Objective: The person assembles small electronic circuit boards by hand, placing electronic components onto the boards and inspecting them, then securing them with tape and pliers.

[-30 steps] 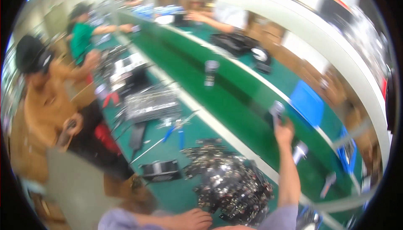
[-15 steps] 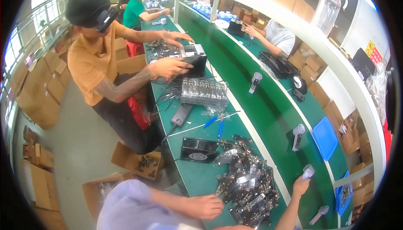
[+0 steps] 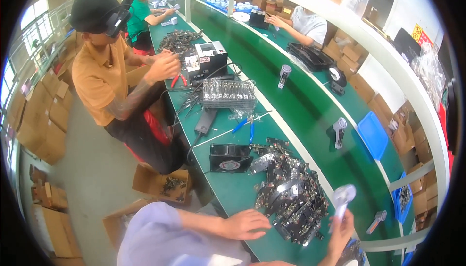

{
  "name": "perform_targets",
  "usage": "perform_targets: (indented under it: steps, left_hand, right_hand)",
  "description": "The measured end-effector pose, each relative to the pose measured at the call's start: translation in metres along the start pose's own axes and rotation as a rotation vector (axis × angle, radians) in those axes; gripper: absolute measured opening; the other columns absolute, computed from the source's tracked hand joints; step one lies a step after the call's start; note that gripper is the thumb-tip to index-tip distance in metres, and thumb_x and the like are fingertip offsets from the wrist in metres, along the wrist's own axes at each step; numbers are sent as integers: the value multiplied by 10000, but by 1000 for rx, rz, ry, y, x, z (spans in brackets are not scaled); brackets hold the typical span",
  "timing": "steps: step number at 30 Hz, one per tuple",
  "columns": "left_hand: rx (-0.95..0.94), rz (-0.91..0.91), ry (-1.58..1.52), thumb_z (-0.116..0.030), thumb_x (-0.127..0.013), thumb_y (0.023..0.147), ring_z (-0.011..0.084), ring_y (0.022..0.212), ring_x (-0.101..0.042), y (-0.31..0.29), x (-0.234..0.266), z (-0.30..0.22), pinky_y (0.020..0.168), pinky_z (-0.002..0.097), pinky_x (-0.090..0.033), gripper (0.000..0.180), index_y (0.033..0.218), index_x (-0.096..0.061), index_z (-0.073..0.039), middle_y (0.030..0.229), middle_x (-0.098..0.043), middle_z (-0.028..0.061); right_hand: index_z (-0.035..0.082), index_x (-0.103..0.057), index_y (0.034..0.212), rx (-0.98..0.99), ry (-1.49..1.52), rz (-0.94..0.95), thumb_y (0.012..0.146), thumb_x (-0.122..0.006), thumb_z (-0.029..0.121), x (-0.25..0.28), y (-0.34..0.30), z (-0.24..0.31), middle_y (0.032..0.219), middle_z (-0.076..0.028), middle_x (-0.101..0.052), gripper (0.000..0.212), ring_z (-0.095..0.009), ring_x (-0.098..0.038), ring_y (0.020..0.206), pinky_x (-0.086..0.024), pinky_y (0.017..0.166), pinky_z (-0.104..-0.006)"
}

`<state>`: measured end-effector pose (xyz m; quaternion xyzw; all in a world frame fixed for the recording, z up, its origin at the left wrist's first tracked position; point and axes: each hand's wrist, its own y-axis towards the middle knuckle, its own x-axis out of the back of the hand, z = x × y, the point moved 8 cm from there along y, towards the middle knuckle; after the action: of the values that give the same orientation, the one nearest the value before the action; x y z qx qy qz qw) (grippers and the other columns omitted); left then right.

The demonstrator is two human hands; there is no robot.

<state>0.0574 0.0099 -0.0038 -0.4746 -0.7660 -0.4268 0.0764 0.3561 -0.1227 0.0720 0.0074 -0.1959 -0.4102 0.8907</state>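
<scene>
Pale grey, a round-headed gadget (image 3: pixel 344 195) is gripped by its handle in the right hand (image 3: pixel 342 229), at three o'clock from the heap of black parts (image 3: pixel 291 200). Palm down, fingers loosely spread, the left hand (image 3: pixel 246 224) is just beside the heap at eight o'clock; a black box (image 3: pixel 229 157) stands at ten.

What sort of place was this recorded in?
Probably an electronics assembly workshop: pale handled devices spaced along a green belt, a heap of circuit-board-like parts beside it, and co-workers on both sides.
</scene>
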Motion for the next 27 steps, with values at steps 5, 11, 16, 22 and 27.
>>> perform_targets:
  steps: [5,11,16,22,27]
  left_hand:
    - [102,-154,-313,-217,-846,907,423,1370,-543,44,26,-31,1156,480,-462,786,1547,-450,10,1524,-471,255]
    - [109,99,-200,-207,-857,889,407,1297,-583,24,7,-20,1086,463,-513,764,1540,-501,-22,1497,-478,241]
    - [195,78,39,-144,-916,814,419,1233,-614,-1,4,0,1029,455,-548,732,1438,-540,-66,1425,-511,229]
    - [29,33,100,-32,-965,712,448,1272,-609,-19,1,-5,995,498,-572,775,1337,-510,-85,1400,-520,265]
    - [-37,27,121,-122,-949,730,419,1265,-602,-3,7,-15,1036,517,-515,685,1302,-571,-119,1410,-552,196]
  right_hand:
    - [-24,-676,1187,159,-230,296,901,-772,45,-61,-107,51,1177,-190,-689,309,-333,-663,1096,-538,929,-425]
    - [8,-688,1221,198,-352,211,894,-784,5,-93,-156,48,1155,-193,-686,340,-365,-687,1040,-561,898,-423]
    - [30,-724,1169,250,-355,214,843,-810,-17,-115,-152,20,1154,-163,-662,340,-374,-673,993,-566,881,-443]
    - [31,-730,1164,141,-219,221,842,-833,30,-108,-148,25,1151,-130,-669,338,-332,-679,1000,-566,868,-425]
    - [35,-746,1172,236,-231,199,809,-829,-33,-108,-153,33,1194,-131,-704,379,-348,-685,1077,-577,916,-436]
